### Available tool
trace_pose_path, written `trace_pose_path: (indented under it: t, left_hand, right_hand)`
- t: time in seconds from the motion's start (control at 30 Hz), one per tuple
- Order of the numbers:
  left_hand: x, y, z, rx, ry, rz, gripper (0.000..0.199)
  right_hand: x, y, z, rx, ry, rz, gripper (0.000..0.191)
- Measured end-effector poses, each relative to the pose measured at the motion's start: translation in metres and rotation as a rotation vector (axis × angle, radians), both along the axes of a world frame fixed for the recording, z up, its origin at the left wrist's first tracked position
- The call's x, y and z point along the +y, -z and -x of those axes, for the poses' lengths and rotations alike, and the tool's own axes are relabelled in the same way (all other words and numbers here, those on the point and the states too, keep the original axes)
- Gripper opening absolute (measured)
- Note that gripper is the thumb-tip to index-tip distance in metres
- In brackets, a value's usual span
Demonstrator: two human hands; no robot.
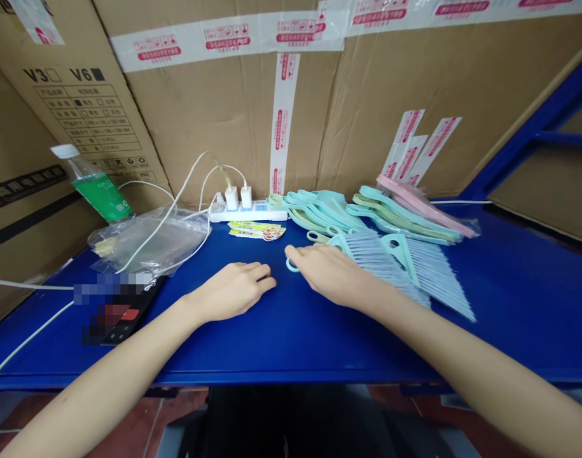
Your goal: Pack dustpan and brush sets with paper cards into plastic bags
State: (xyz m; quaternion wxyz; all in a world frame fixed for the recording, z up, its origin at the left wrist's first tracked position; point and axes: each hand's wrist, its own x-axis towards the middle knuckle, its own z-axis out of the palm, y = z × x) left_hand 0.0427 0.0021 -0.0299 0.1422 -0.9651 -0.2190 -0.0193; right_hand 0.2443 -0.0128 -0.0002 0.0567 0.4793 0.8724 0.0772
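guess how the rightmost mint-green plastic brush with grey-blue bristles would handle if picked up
The brush is probably light, its head having an opening. Its thin, fanned bristles would likely flex. Lying flat, it seems unlikely to roll.

V3 (35,76) beside unfilled square (54,75), V6 (80,75) beside black square (98,74), cardboard carton (88,41)

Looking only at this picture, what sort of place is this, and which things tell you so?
Probably a work corner in a storeroom or small workshop: taped cardboard stands behind a blue table, where several brushes lie alongside clear plastic.
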Motion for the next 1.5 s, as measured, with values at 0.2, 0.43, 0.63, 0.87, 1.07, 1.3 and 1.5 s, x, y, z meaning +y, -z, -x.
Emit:
trace_pose_path:
  t: [0.2,0.43,0.63,0.87,1.07,1.3,1.5]
  left_hand:
    - [0.003,0.003,0.002,-0.064,-0.013,0.019,0.02]
    - [0.008,0.005,0.001,-0.121,-0.085,0.029,0.021]
    - [0.017,0.005,0.001,-0.178,-0.226,0.063,0.022]
    - [0.03,0.001,-0.012,-0.33,-0.344,0.248,0.011]
    - [0.057,-0.024,-0.041,-0.288,-0.255,0.11,0.019]
    - [0.1,-0.039,-0.118,-0.242,-0.089,-0.133,0.027]
    - [0.122,-0.042,-0.162,0.022,0.026,-0.18,0.023]
  right_hand:
    - [0.002,0.033,0.004,-0.111,-0.159,-0.039,0.031]
    - [0.002,0.029,0.001,-0.121,-0.295,-0.141,0.031]
    - [0.007,0.029,-0.004,-0.071,-0.319,-0.115,0.032]
    - [0.008,0.027,-0.014,0.028,-0.333,-0.003,0.031]
    - [0.008,0.025,-0.015,0.091,-0.387,0.063,0.03]
    - [0.008,0.034,-0.011,0.116,-0.43,0.08,0.025]
    - [0.009,0.036,-0.011,0.087,-0.477,0.047,0.025]
